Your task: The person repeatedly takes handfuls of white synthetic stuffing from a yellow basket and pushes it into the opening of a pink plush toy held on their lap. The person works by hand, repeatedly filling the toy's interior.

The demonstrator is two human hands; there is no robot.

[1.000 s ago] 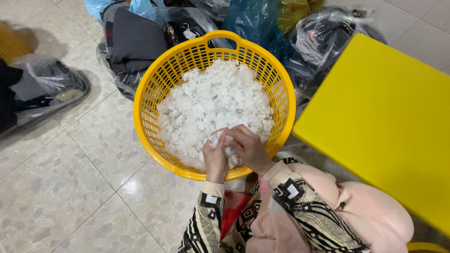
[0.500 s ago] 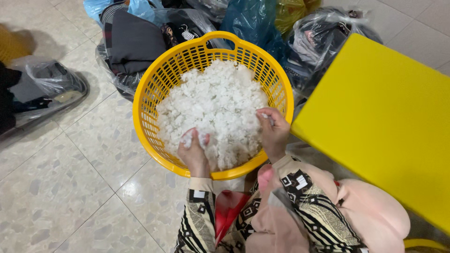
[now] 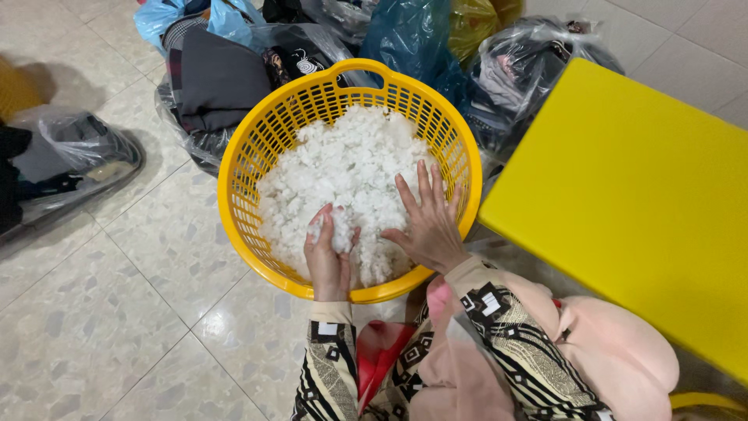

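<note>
The yellow basket (image 3: 257,148) stands on the tiled floor (image 3: 117,312), between a heap of plastic bags with dark clothes (image 3: 218,78) behind it and a yellow table (image 3: 623,203) at its right, and it is filled nearly to the rim with white fluffy stuffing (image 3: 343,164). Both hands are inside the basket at its near side. The left hand (image 3: 327,253) is curled, its fingers closed around a small tuft of the stuffing which shows between fingers and thumb. The right hand (image 3: 427,222) lies flat on the pile with all fingers spread wide; it grips nothing, it only presses on the fibre. As far as I can judge, the work of loosening or sorting the stuffing by hand is somewhere in the middle: the fibre in the basket looks already torn into small loose flakes, not in big dense lumps, so much of it seems handled. Still, the whole mass remains in the basket, no other container for it is visible, and the tuft in the left hand is not yet pulled apart or put down. How much of the lower layers is worked through, I cannot tell, because the top layer hides them.
</note>
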